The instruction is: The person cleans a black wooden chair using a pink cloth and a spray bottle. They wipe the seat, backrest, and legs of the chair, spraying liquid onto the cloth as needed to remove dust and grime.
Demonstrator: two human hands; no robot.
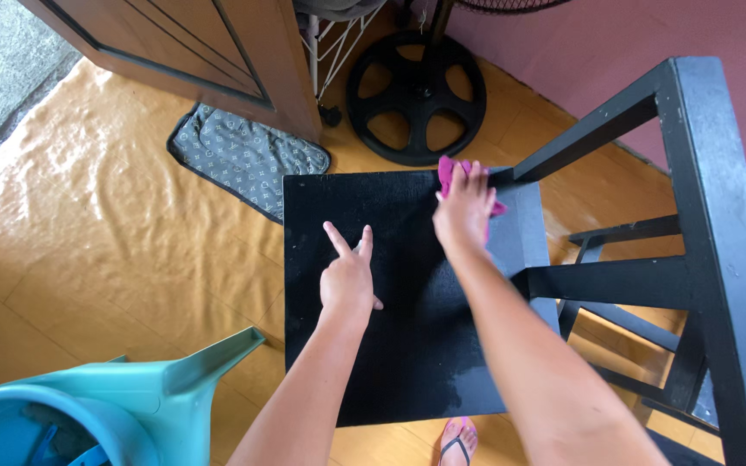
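Note:
A black square stool seat [390,345] fills the middle of the head view. My right hand [464,211] presses a pink cloth [451,173] flat against the seat's far right corner. My left hand [347,276] hovers over the seat's left half with two fingers spread in a V and the other fingers curled; it holds nothing.
A tall black chair frame [710,224] stands at the right. A teal plastic watering jug [131,397] sits at bottom left. A round black fan base [416,95], a grey patterned mat [243,155] and a wooden door [209,52] lie beyond. My sandalled foot [458,442] shows below.

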